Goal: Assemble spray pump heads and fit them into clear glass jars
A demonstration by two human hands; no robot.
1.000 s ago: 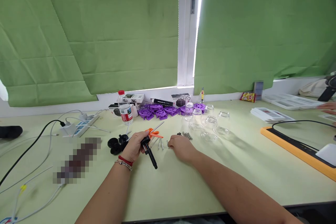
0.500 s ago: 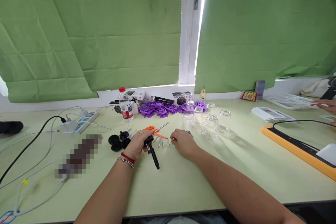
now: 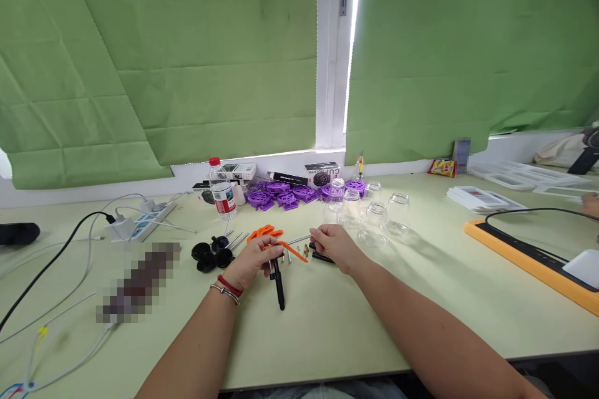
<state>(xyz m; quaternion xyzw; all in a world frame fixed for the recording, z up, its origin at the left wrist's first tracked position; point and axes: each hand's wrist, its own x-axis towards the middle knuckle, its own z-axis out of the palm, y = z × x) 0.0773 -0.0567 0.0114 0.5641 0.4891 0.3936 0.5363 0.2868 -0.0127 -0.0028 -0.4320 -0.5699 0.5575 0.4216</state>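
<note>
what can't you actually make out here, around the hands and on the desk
- Head view: a pixelated patch blurs whatever lies on the table there.
- What the right hand pinches at its fingertips is too small to tell.
- The top of the black tool is covered by the left hand.
- The small brass bits are too tiny to identify.
- Another person's hand is cut off by the right edge.

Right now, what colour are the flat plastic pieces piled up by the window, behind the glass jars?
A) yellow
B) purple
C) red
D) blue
B: the flat plastic pieces heaped near the window edge of the table are purple, lying beside the clear glass jars and the water bottle.
</note>
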